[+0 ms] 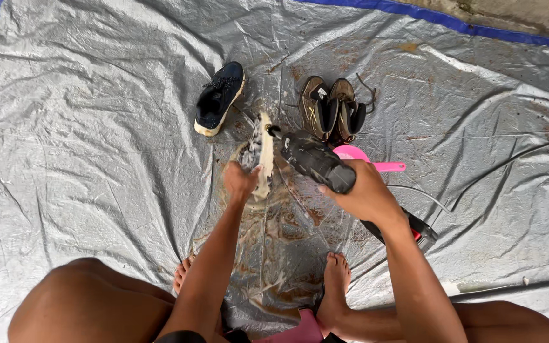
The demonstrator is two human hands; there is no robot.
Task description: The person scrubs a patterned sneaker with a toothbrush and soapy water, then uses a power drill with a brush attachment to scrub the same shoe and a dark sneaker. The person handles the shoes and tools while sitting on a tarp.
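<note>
Silver-grey crinkled tarp [84,159] with a blue edge is spread on the ground, wet and streaked with brown muck right where I'm squatting barefoot. My left hand [239,180] has its fingers clamped on the soapy dark sneaker with the white sole [258,155], held on edge in the middle of the tarp. My right hand [366,194] is wrapped tight round the black spray gun [316,162], nozzle almost on the sole. I reckon it's best to keep the nozzle close and angled away from me, and grip the sneaker firmly so it doesn't spin. Its dark blue mate [219,97], a brown pair of sneakers [332,109] and a pink plastic scoop [366,160] sit just beyond.
</note>
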